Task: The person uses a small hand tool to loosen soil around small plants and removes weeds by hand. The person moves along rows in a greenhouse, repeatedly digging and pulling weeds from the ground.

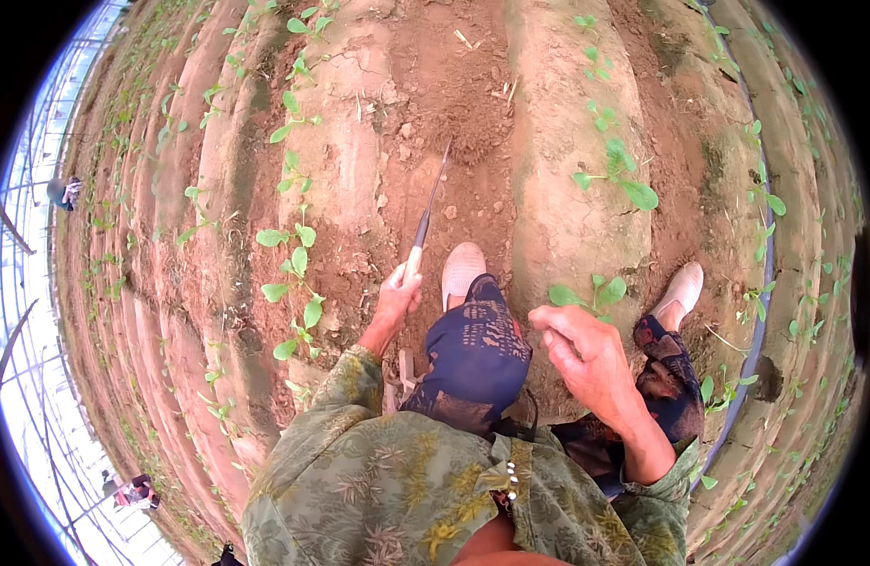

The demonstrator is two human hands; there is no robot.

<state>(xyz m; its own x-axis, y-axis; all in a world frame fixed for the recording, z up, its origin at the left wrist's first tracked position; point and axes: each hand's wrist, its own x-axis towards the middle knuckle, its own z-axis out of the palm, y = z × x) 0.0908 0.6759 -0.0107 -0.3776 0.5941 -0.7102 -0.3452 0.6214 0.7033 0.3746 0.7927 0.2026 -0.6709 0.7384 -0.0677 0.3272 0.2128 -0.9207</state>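
Note:
My left hand (398, 297) is closed around the pale handle of a hand tool (422, 230) with a dark ferrule and a thin metal shaft. The shaft points up and away, its tip by a patch of loose crumbly soil (470, 134) in the furrow. My right hand (583, 354) hangs over the bed between my knees, fingers curled; whether anything is within them cannot be told. Just beyond it grows a leafy green seedling (596, 296). A larger seedling (622, 177) stands farther up that bed. Another row of seedlings (298, 262) runs to the left.
My light shoes (463, 266) rest on the soil at either side of the right-hand bed. A pale wooden piece (407, 368) shows beside my left knee. A drip hose (753, 332) runs along the right. Two people (65, 194) are far left, near the greenhouse frame.

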